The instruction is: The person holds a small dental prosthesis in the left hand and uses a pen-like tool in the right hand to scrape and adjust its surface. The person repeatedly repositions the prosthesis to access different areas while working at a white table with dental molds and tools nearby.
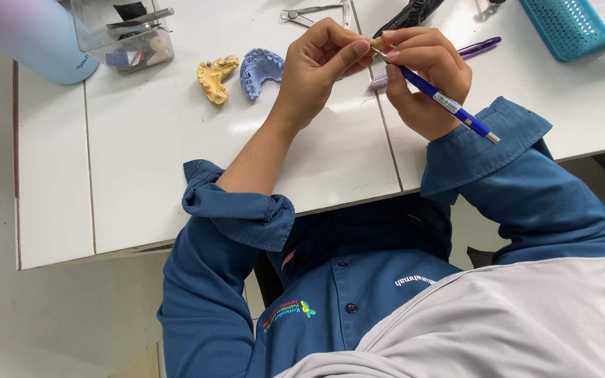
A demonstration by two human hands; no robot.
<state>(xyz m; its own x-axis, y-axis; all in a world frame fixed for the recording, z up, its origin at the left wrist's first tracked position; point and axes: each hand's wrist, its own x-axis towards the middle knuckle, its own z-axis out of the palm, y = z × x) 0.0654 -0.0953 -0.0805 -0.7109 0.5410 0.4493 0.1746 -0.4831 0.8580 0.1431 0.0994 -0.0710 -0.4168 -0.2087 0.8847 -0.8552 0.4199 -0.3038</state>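
Left hand [320, 63] pinches small tan piece [377, 43]; right hand [425, 77] grip closed on blue pencil [437, 96], tip marking it. Needs steady hold. Casts at 9 o'clock.

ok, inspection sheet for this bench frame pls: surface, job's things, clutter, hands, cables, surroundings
Surface: white table, seams between panels.
Job's things: small tan piece pinched at the fingertips; blue pen-like tool with its tip at the piece.
Clutter: yellow dental cast, blue dental cast, clear box of tools, metal calipers, purple pen, teal basket, pale bottle.
Hands: left hand holds the piece; right hand grips the tool.
Cables: nothing seen.
Surroundings: pale floor.
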